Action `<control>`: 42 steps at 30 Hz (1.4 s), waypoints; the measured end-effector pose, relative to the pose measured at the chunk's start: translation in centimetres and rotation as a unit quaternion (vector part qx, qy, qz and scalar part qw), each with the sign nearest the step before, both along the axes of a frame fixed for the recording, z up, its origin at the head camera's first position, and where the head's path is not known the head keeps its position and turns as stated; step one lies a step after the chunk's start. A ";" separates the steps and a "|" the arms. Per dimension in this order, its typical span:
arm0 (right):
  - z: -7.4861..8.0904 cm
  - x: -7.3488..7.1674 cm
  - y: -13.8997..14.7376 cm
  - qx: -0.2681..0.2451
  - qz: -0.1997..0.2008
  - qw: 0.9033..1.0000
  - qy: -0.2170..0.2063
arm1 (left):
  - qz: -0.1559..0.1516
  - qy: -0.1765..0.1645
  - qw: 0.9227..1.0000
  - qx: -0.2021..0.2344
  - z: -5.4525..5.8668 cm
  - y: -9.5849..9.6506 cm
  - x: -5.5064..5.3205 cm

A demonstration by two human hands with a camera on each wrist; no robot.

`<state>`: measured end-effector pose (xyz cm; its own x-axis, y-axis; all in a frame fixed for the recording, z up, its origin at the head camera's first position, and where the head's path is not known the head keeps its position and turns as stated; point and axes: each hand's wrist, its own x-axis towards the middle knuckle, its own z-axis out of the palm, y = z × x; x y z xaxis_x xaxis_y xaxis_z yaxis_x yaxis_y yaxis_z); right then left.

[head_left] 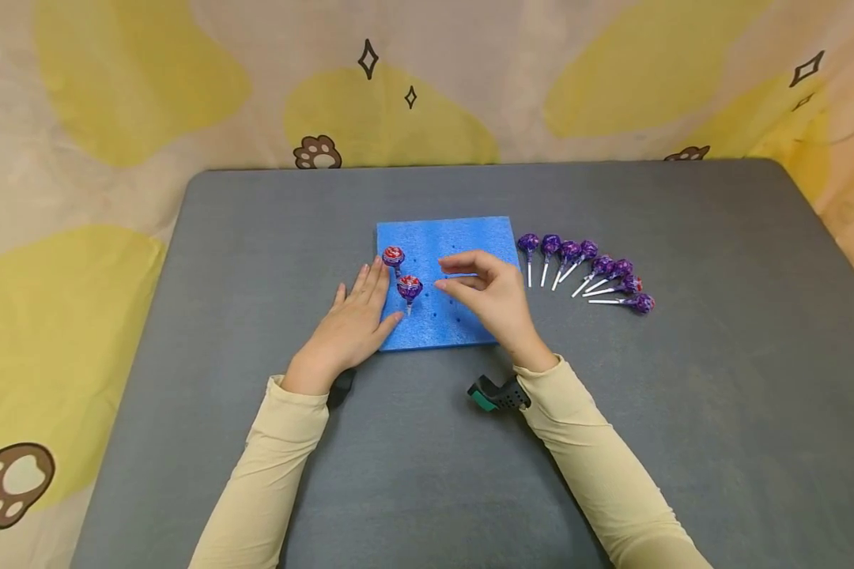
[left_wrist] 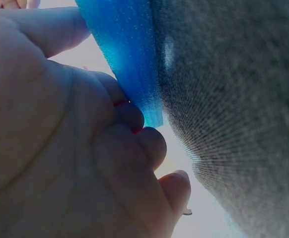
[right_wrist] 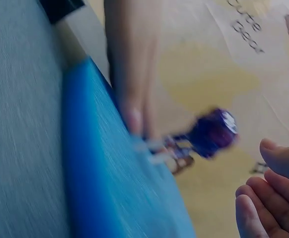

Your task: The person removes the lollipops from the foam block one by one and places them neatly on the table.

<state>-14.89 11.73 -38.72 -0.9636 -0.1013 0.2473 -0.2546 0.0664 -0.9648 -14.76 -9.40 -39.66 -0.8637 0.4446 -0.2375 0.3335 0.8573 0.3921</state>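
Observation:
A blue foam board with small holes lies on the table. Two purple-and-red wrapped lollipops stand upright in its left part, one lollipop farther back and a nearer lollipop. My left hand rests along the board's left edge, its fingers extended and its thumb over the near left corner. Above the middle of the board hovers my right hand, thumb and forefinger apart with nothing between them. In the right wrist view the right fingers are bent and clear of the blurred lollipop.
Several more wrapped lollipops lie fanned out to the right of the board, sticks pointing toward it or toward me. The grey table ends at a patterned cloth behind. Each wrist wears a dark strap mount.

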 end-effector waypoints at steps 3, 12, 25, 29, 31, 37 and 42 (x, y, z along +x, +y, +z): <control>-0.6 0.0 -1.3 0.015 0.019 1.000 -0.006 | 0.000 -0.002 1.000 -0.001 -0.1 0.1 -0.1; -2.5 0.4 -3.5 0.046 0.029 0.998 -0.020 | 0.003 -0.007 1.000 0.000 -0.1 0.1 -0.2; -3.4 0.8 -3.5 -0.020 0.001 1.000 0.001 | 0.005 -0.001 1.000 0.003 -0.1 0.2 -0.1; -3.4 0.8 -3.5 -0.029 -0.001 1.000 -0.005 | 0.005 0.002 1.000 0.004 -0.1 0.2 -0.1; -3.4 0.8 -3.5 -0.032 -0.002 0.999 -0.008 | 0.005 0.002 1.000 0.003 -0.1 0.2 -0.1; -3.4 0.9 -3.5 -0.052 -0.005 0.999 -0.006 | 0.005 0.003 1.000 0.005 -0.1 0.3 -0.1; -3.5 0.8 -3.5 -0.068 -0.012 0.998 -0.004 | 0.005 0.003 1.000 0.006 -0.1 0.2 -0.1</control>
